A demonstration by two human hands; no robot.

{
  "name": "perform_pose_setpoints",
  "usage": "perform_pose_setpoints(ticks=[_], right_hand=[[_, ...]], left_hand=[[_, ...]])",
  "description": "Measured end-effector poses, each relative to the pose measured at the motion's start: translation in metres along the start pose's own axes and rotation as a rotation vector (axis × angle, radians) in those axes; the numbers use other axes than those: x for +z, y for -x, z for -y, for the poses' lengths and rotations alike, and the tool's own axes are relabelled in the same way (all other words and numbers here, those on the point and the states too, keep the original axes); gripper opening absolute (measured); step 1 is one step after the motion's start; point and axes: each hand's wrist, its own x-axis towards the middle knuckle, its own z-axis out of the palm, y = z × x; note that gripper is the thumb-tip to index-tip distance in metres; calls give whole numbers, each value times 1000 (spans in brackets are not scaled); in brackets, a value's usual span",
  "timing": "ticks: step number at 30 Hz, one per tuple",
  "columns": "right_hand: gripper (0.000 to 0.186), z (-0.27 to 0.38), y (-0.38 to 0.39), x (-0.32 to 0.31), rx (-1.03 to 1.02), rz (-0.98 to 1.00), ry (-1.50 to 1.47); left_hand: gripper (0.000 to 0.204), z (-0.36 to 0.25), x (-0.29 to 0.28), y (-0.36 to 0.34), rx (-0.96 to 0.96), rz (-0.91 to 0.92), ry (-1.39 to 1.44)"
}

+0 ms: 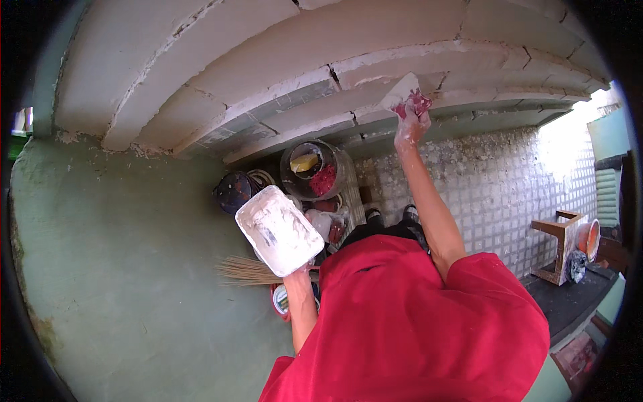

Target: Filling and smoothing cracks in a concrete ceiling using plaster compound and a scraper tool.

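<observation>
From beneath, my left hand (298, 276) supports a white rectangular tub (249, 216); most of its fingers are hidden under it. White paste, smeared up the sides, lies inside the tub. My right hand (410, 128) is raised and closed around a scraper (404, 90) with a flat pale blade and a red part smeared with white. The blade is close to the pale block wall (395, 60), whose seams show rough white filler and dark gaps. Whether the blade touches the wall I cannot tell.
A round container (293, 184) below holds a yellow sponge-like block (304, 163) and something red (323, 181). Broom bristles (248, 271) stick out by the green wall (134, 268). A wooden stool (559, 231) lies on a dark surface to the right, above a tiled floor (482, 181).
</observation>
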Motion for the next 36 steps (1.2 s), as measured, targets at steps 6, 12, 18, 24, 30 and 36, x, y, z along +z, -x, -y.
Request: perform_pose_setpoints(ticks=[6, 12, 18, 24, 30, 36], right_hand=[[30, 49, 24, 12, 169, -27, -412], [31, 38, -2, 12, -67, -46, -278], [23, -9, -18, 22, -298, -11, 265], [24, -22, 19, 43, -264, 26, 116], [29, -28, 56, 54, -371, 191, 348], [22, -32, 70, 51, -273, 396, 320]], left_hand=[[50, -9, -2, -5, 14, -40, -120], [47, -7, -6, -15, -42, 19, -1], [48, -5, -7, -16, 10, 59, -147], [48, -4, -11, -16, -18, 83, -94], [47, -7, 10, -11, -80, 56, 64], [46, -5, 0, -10, -35, 16, -28]])
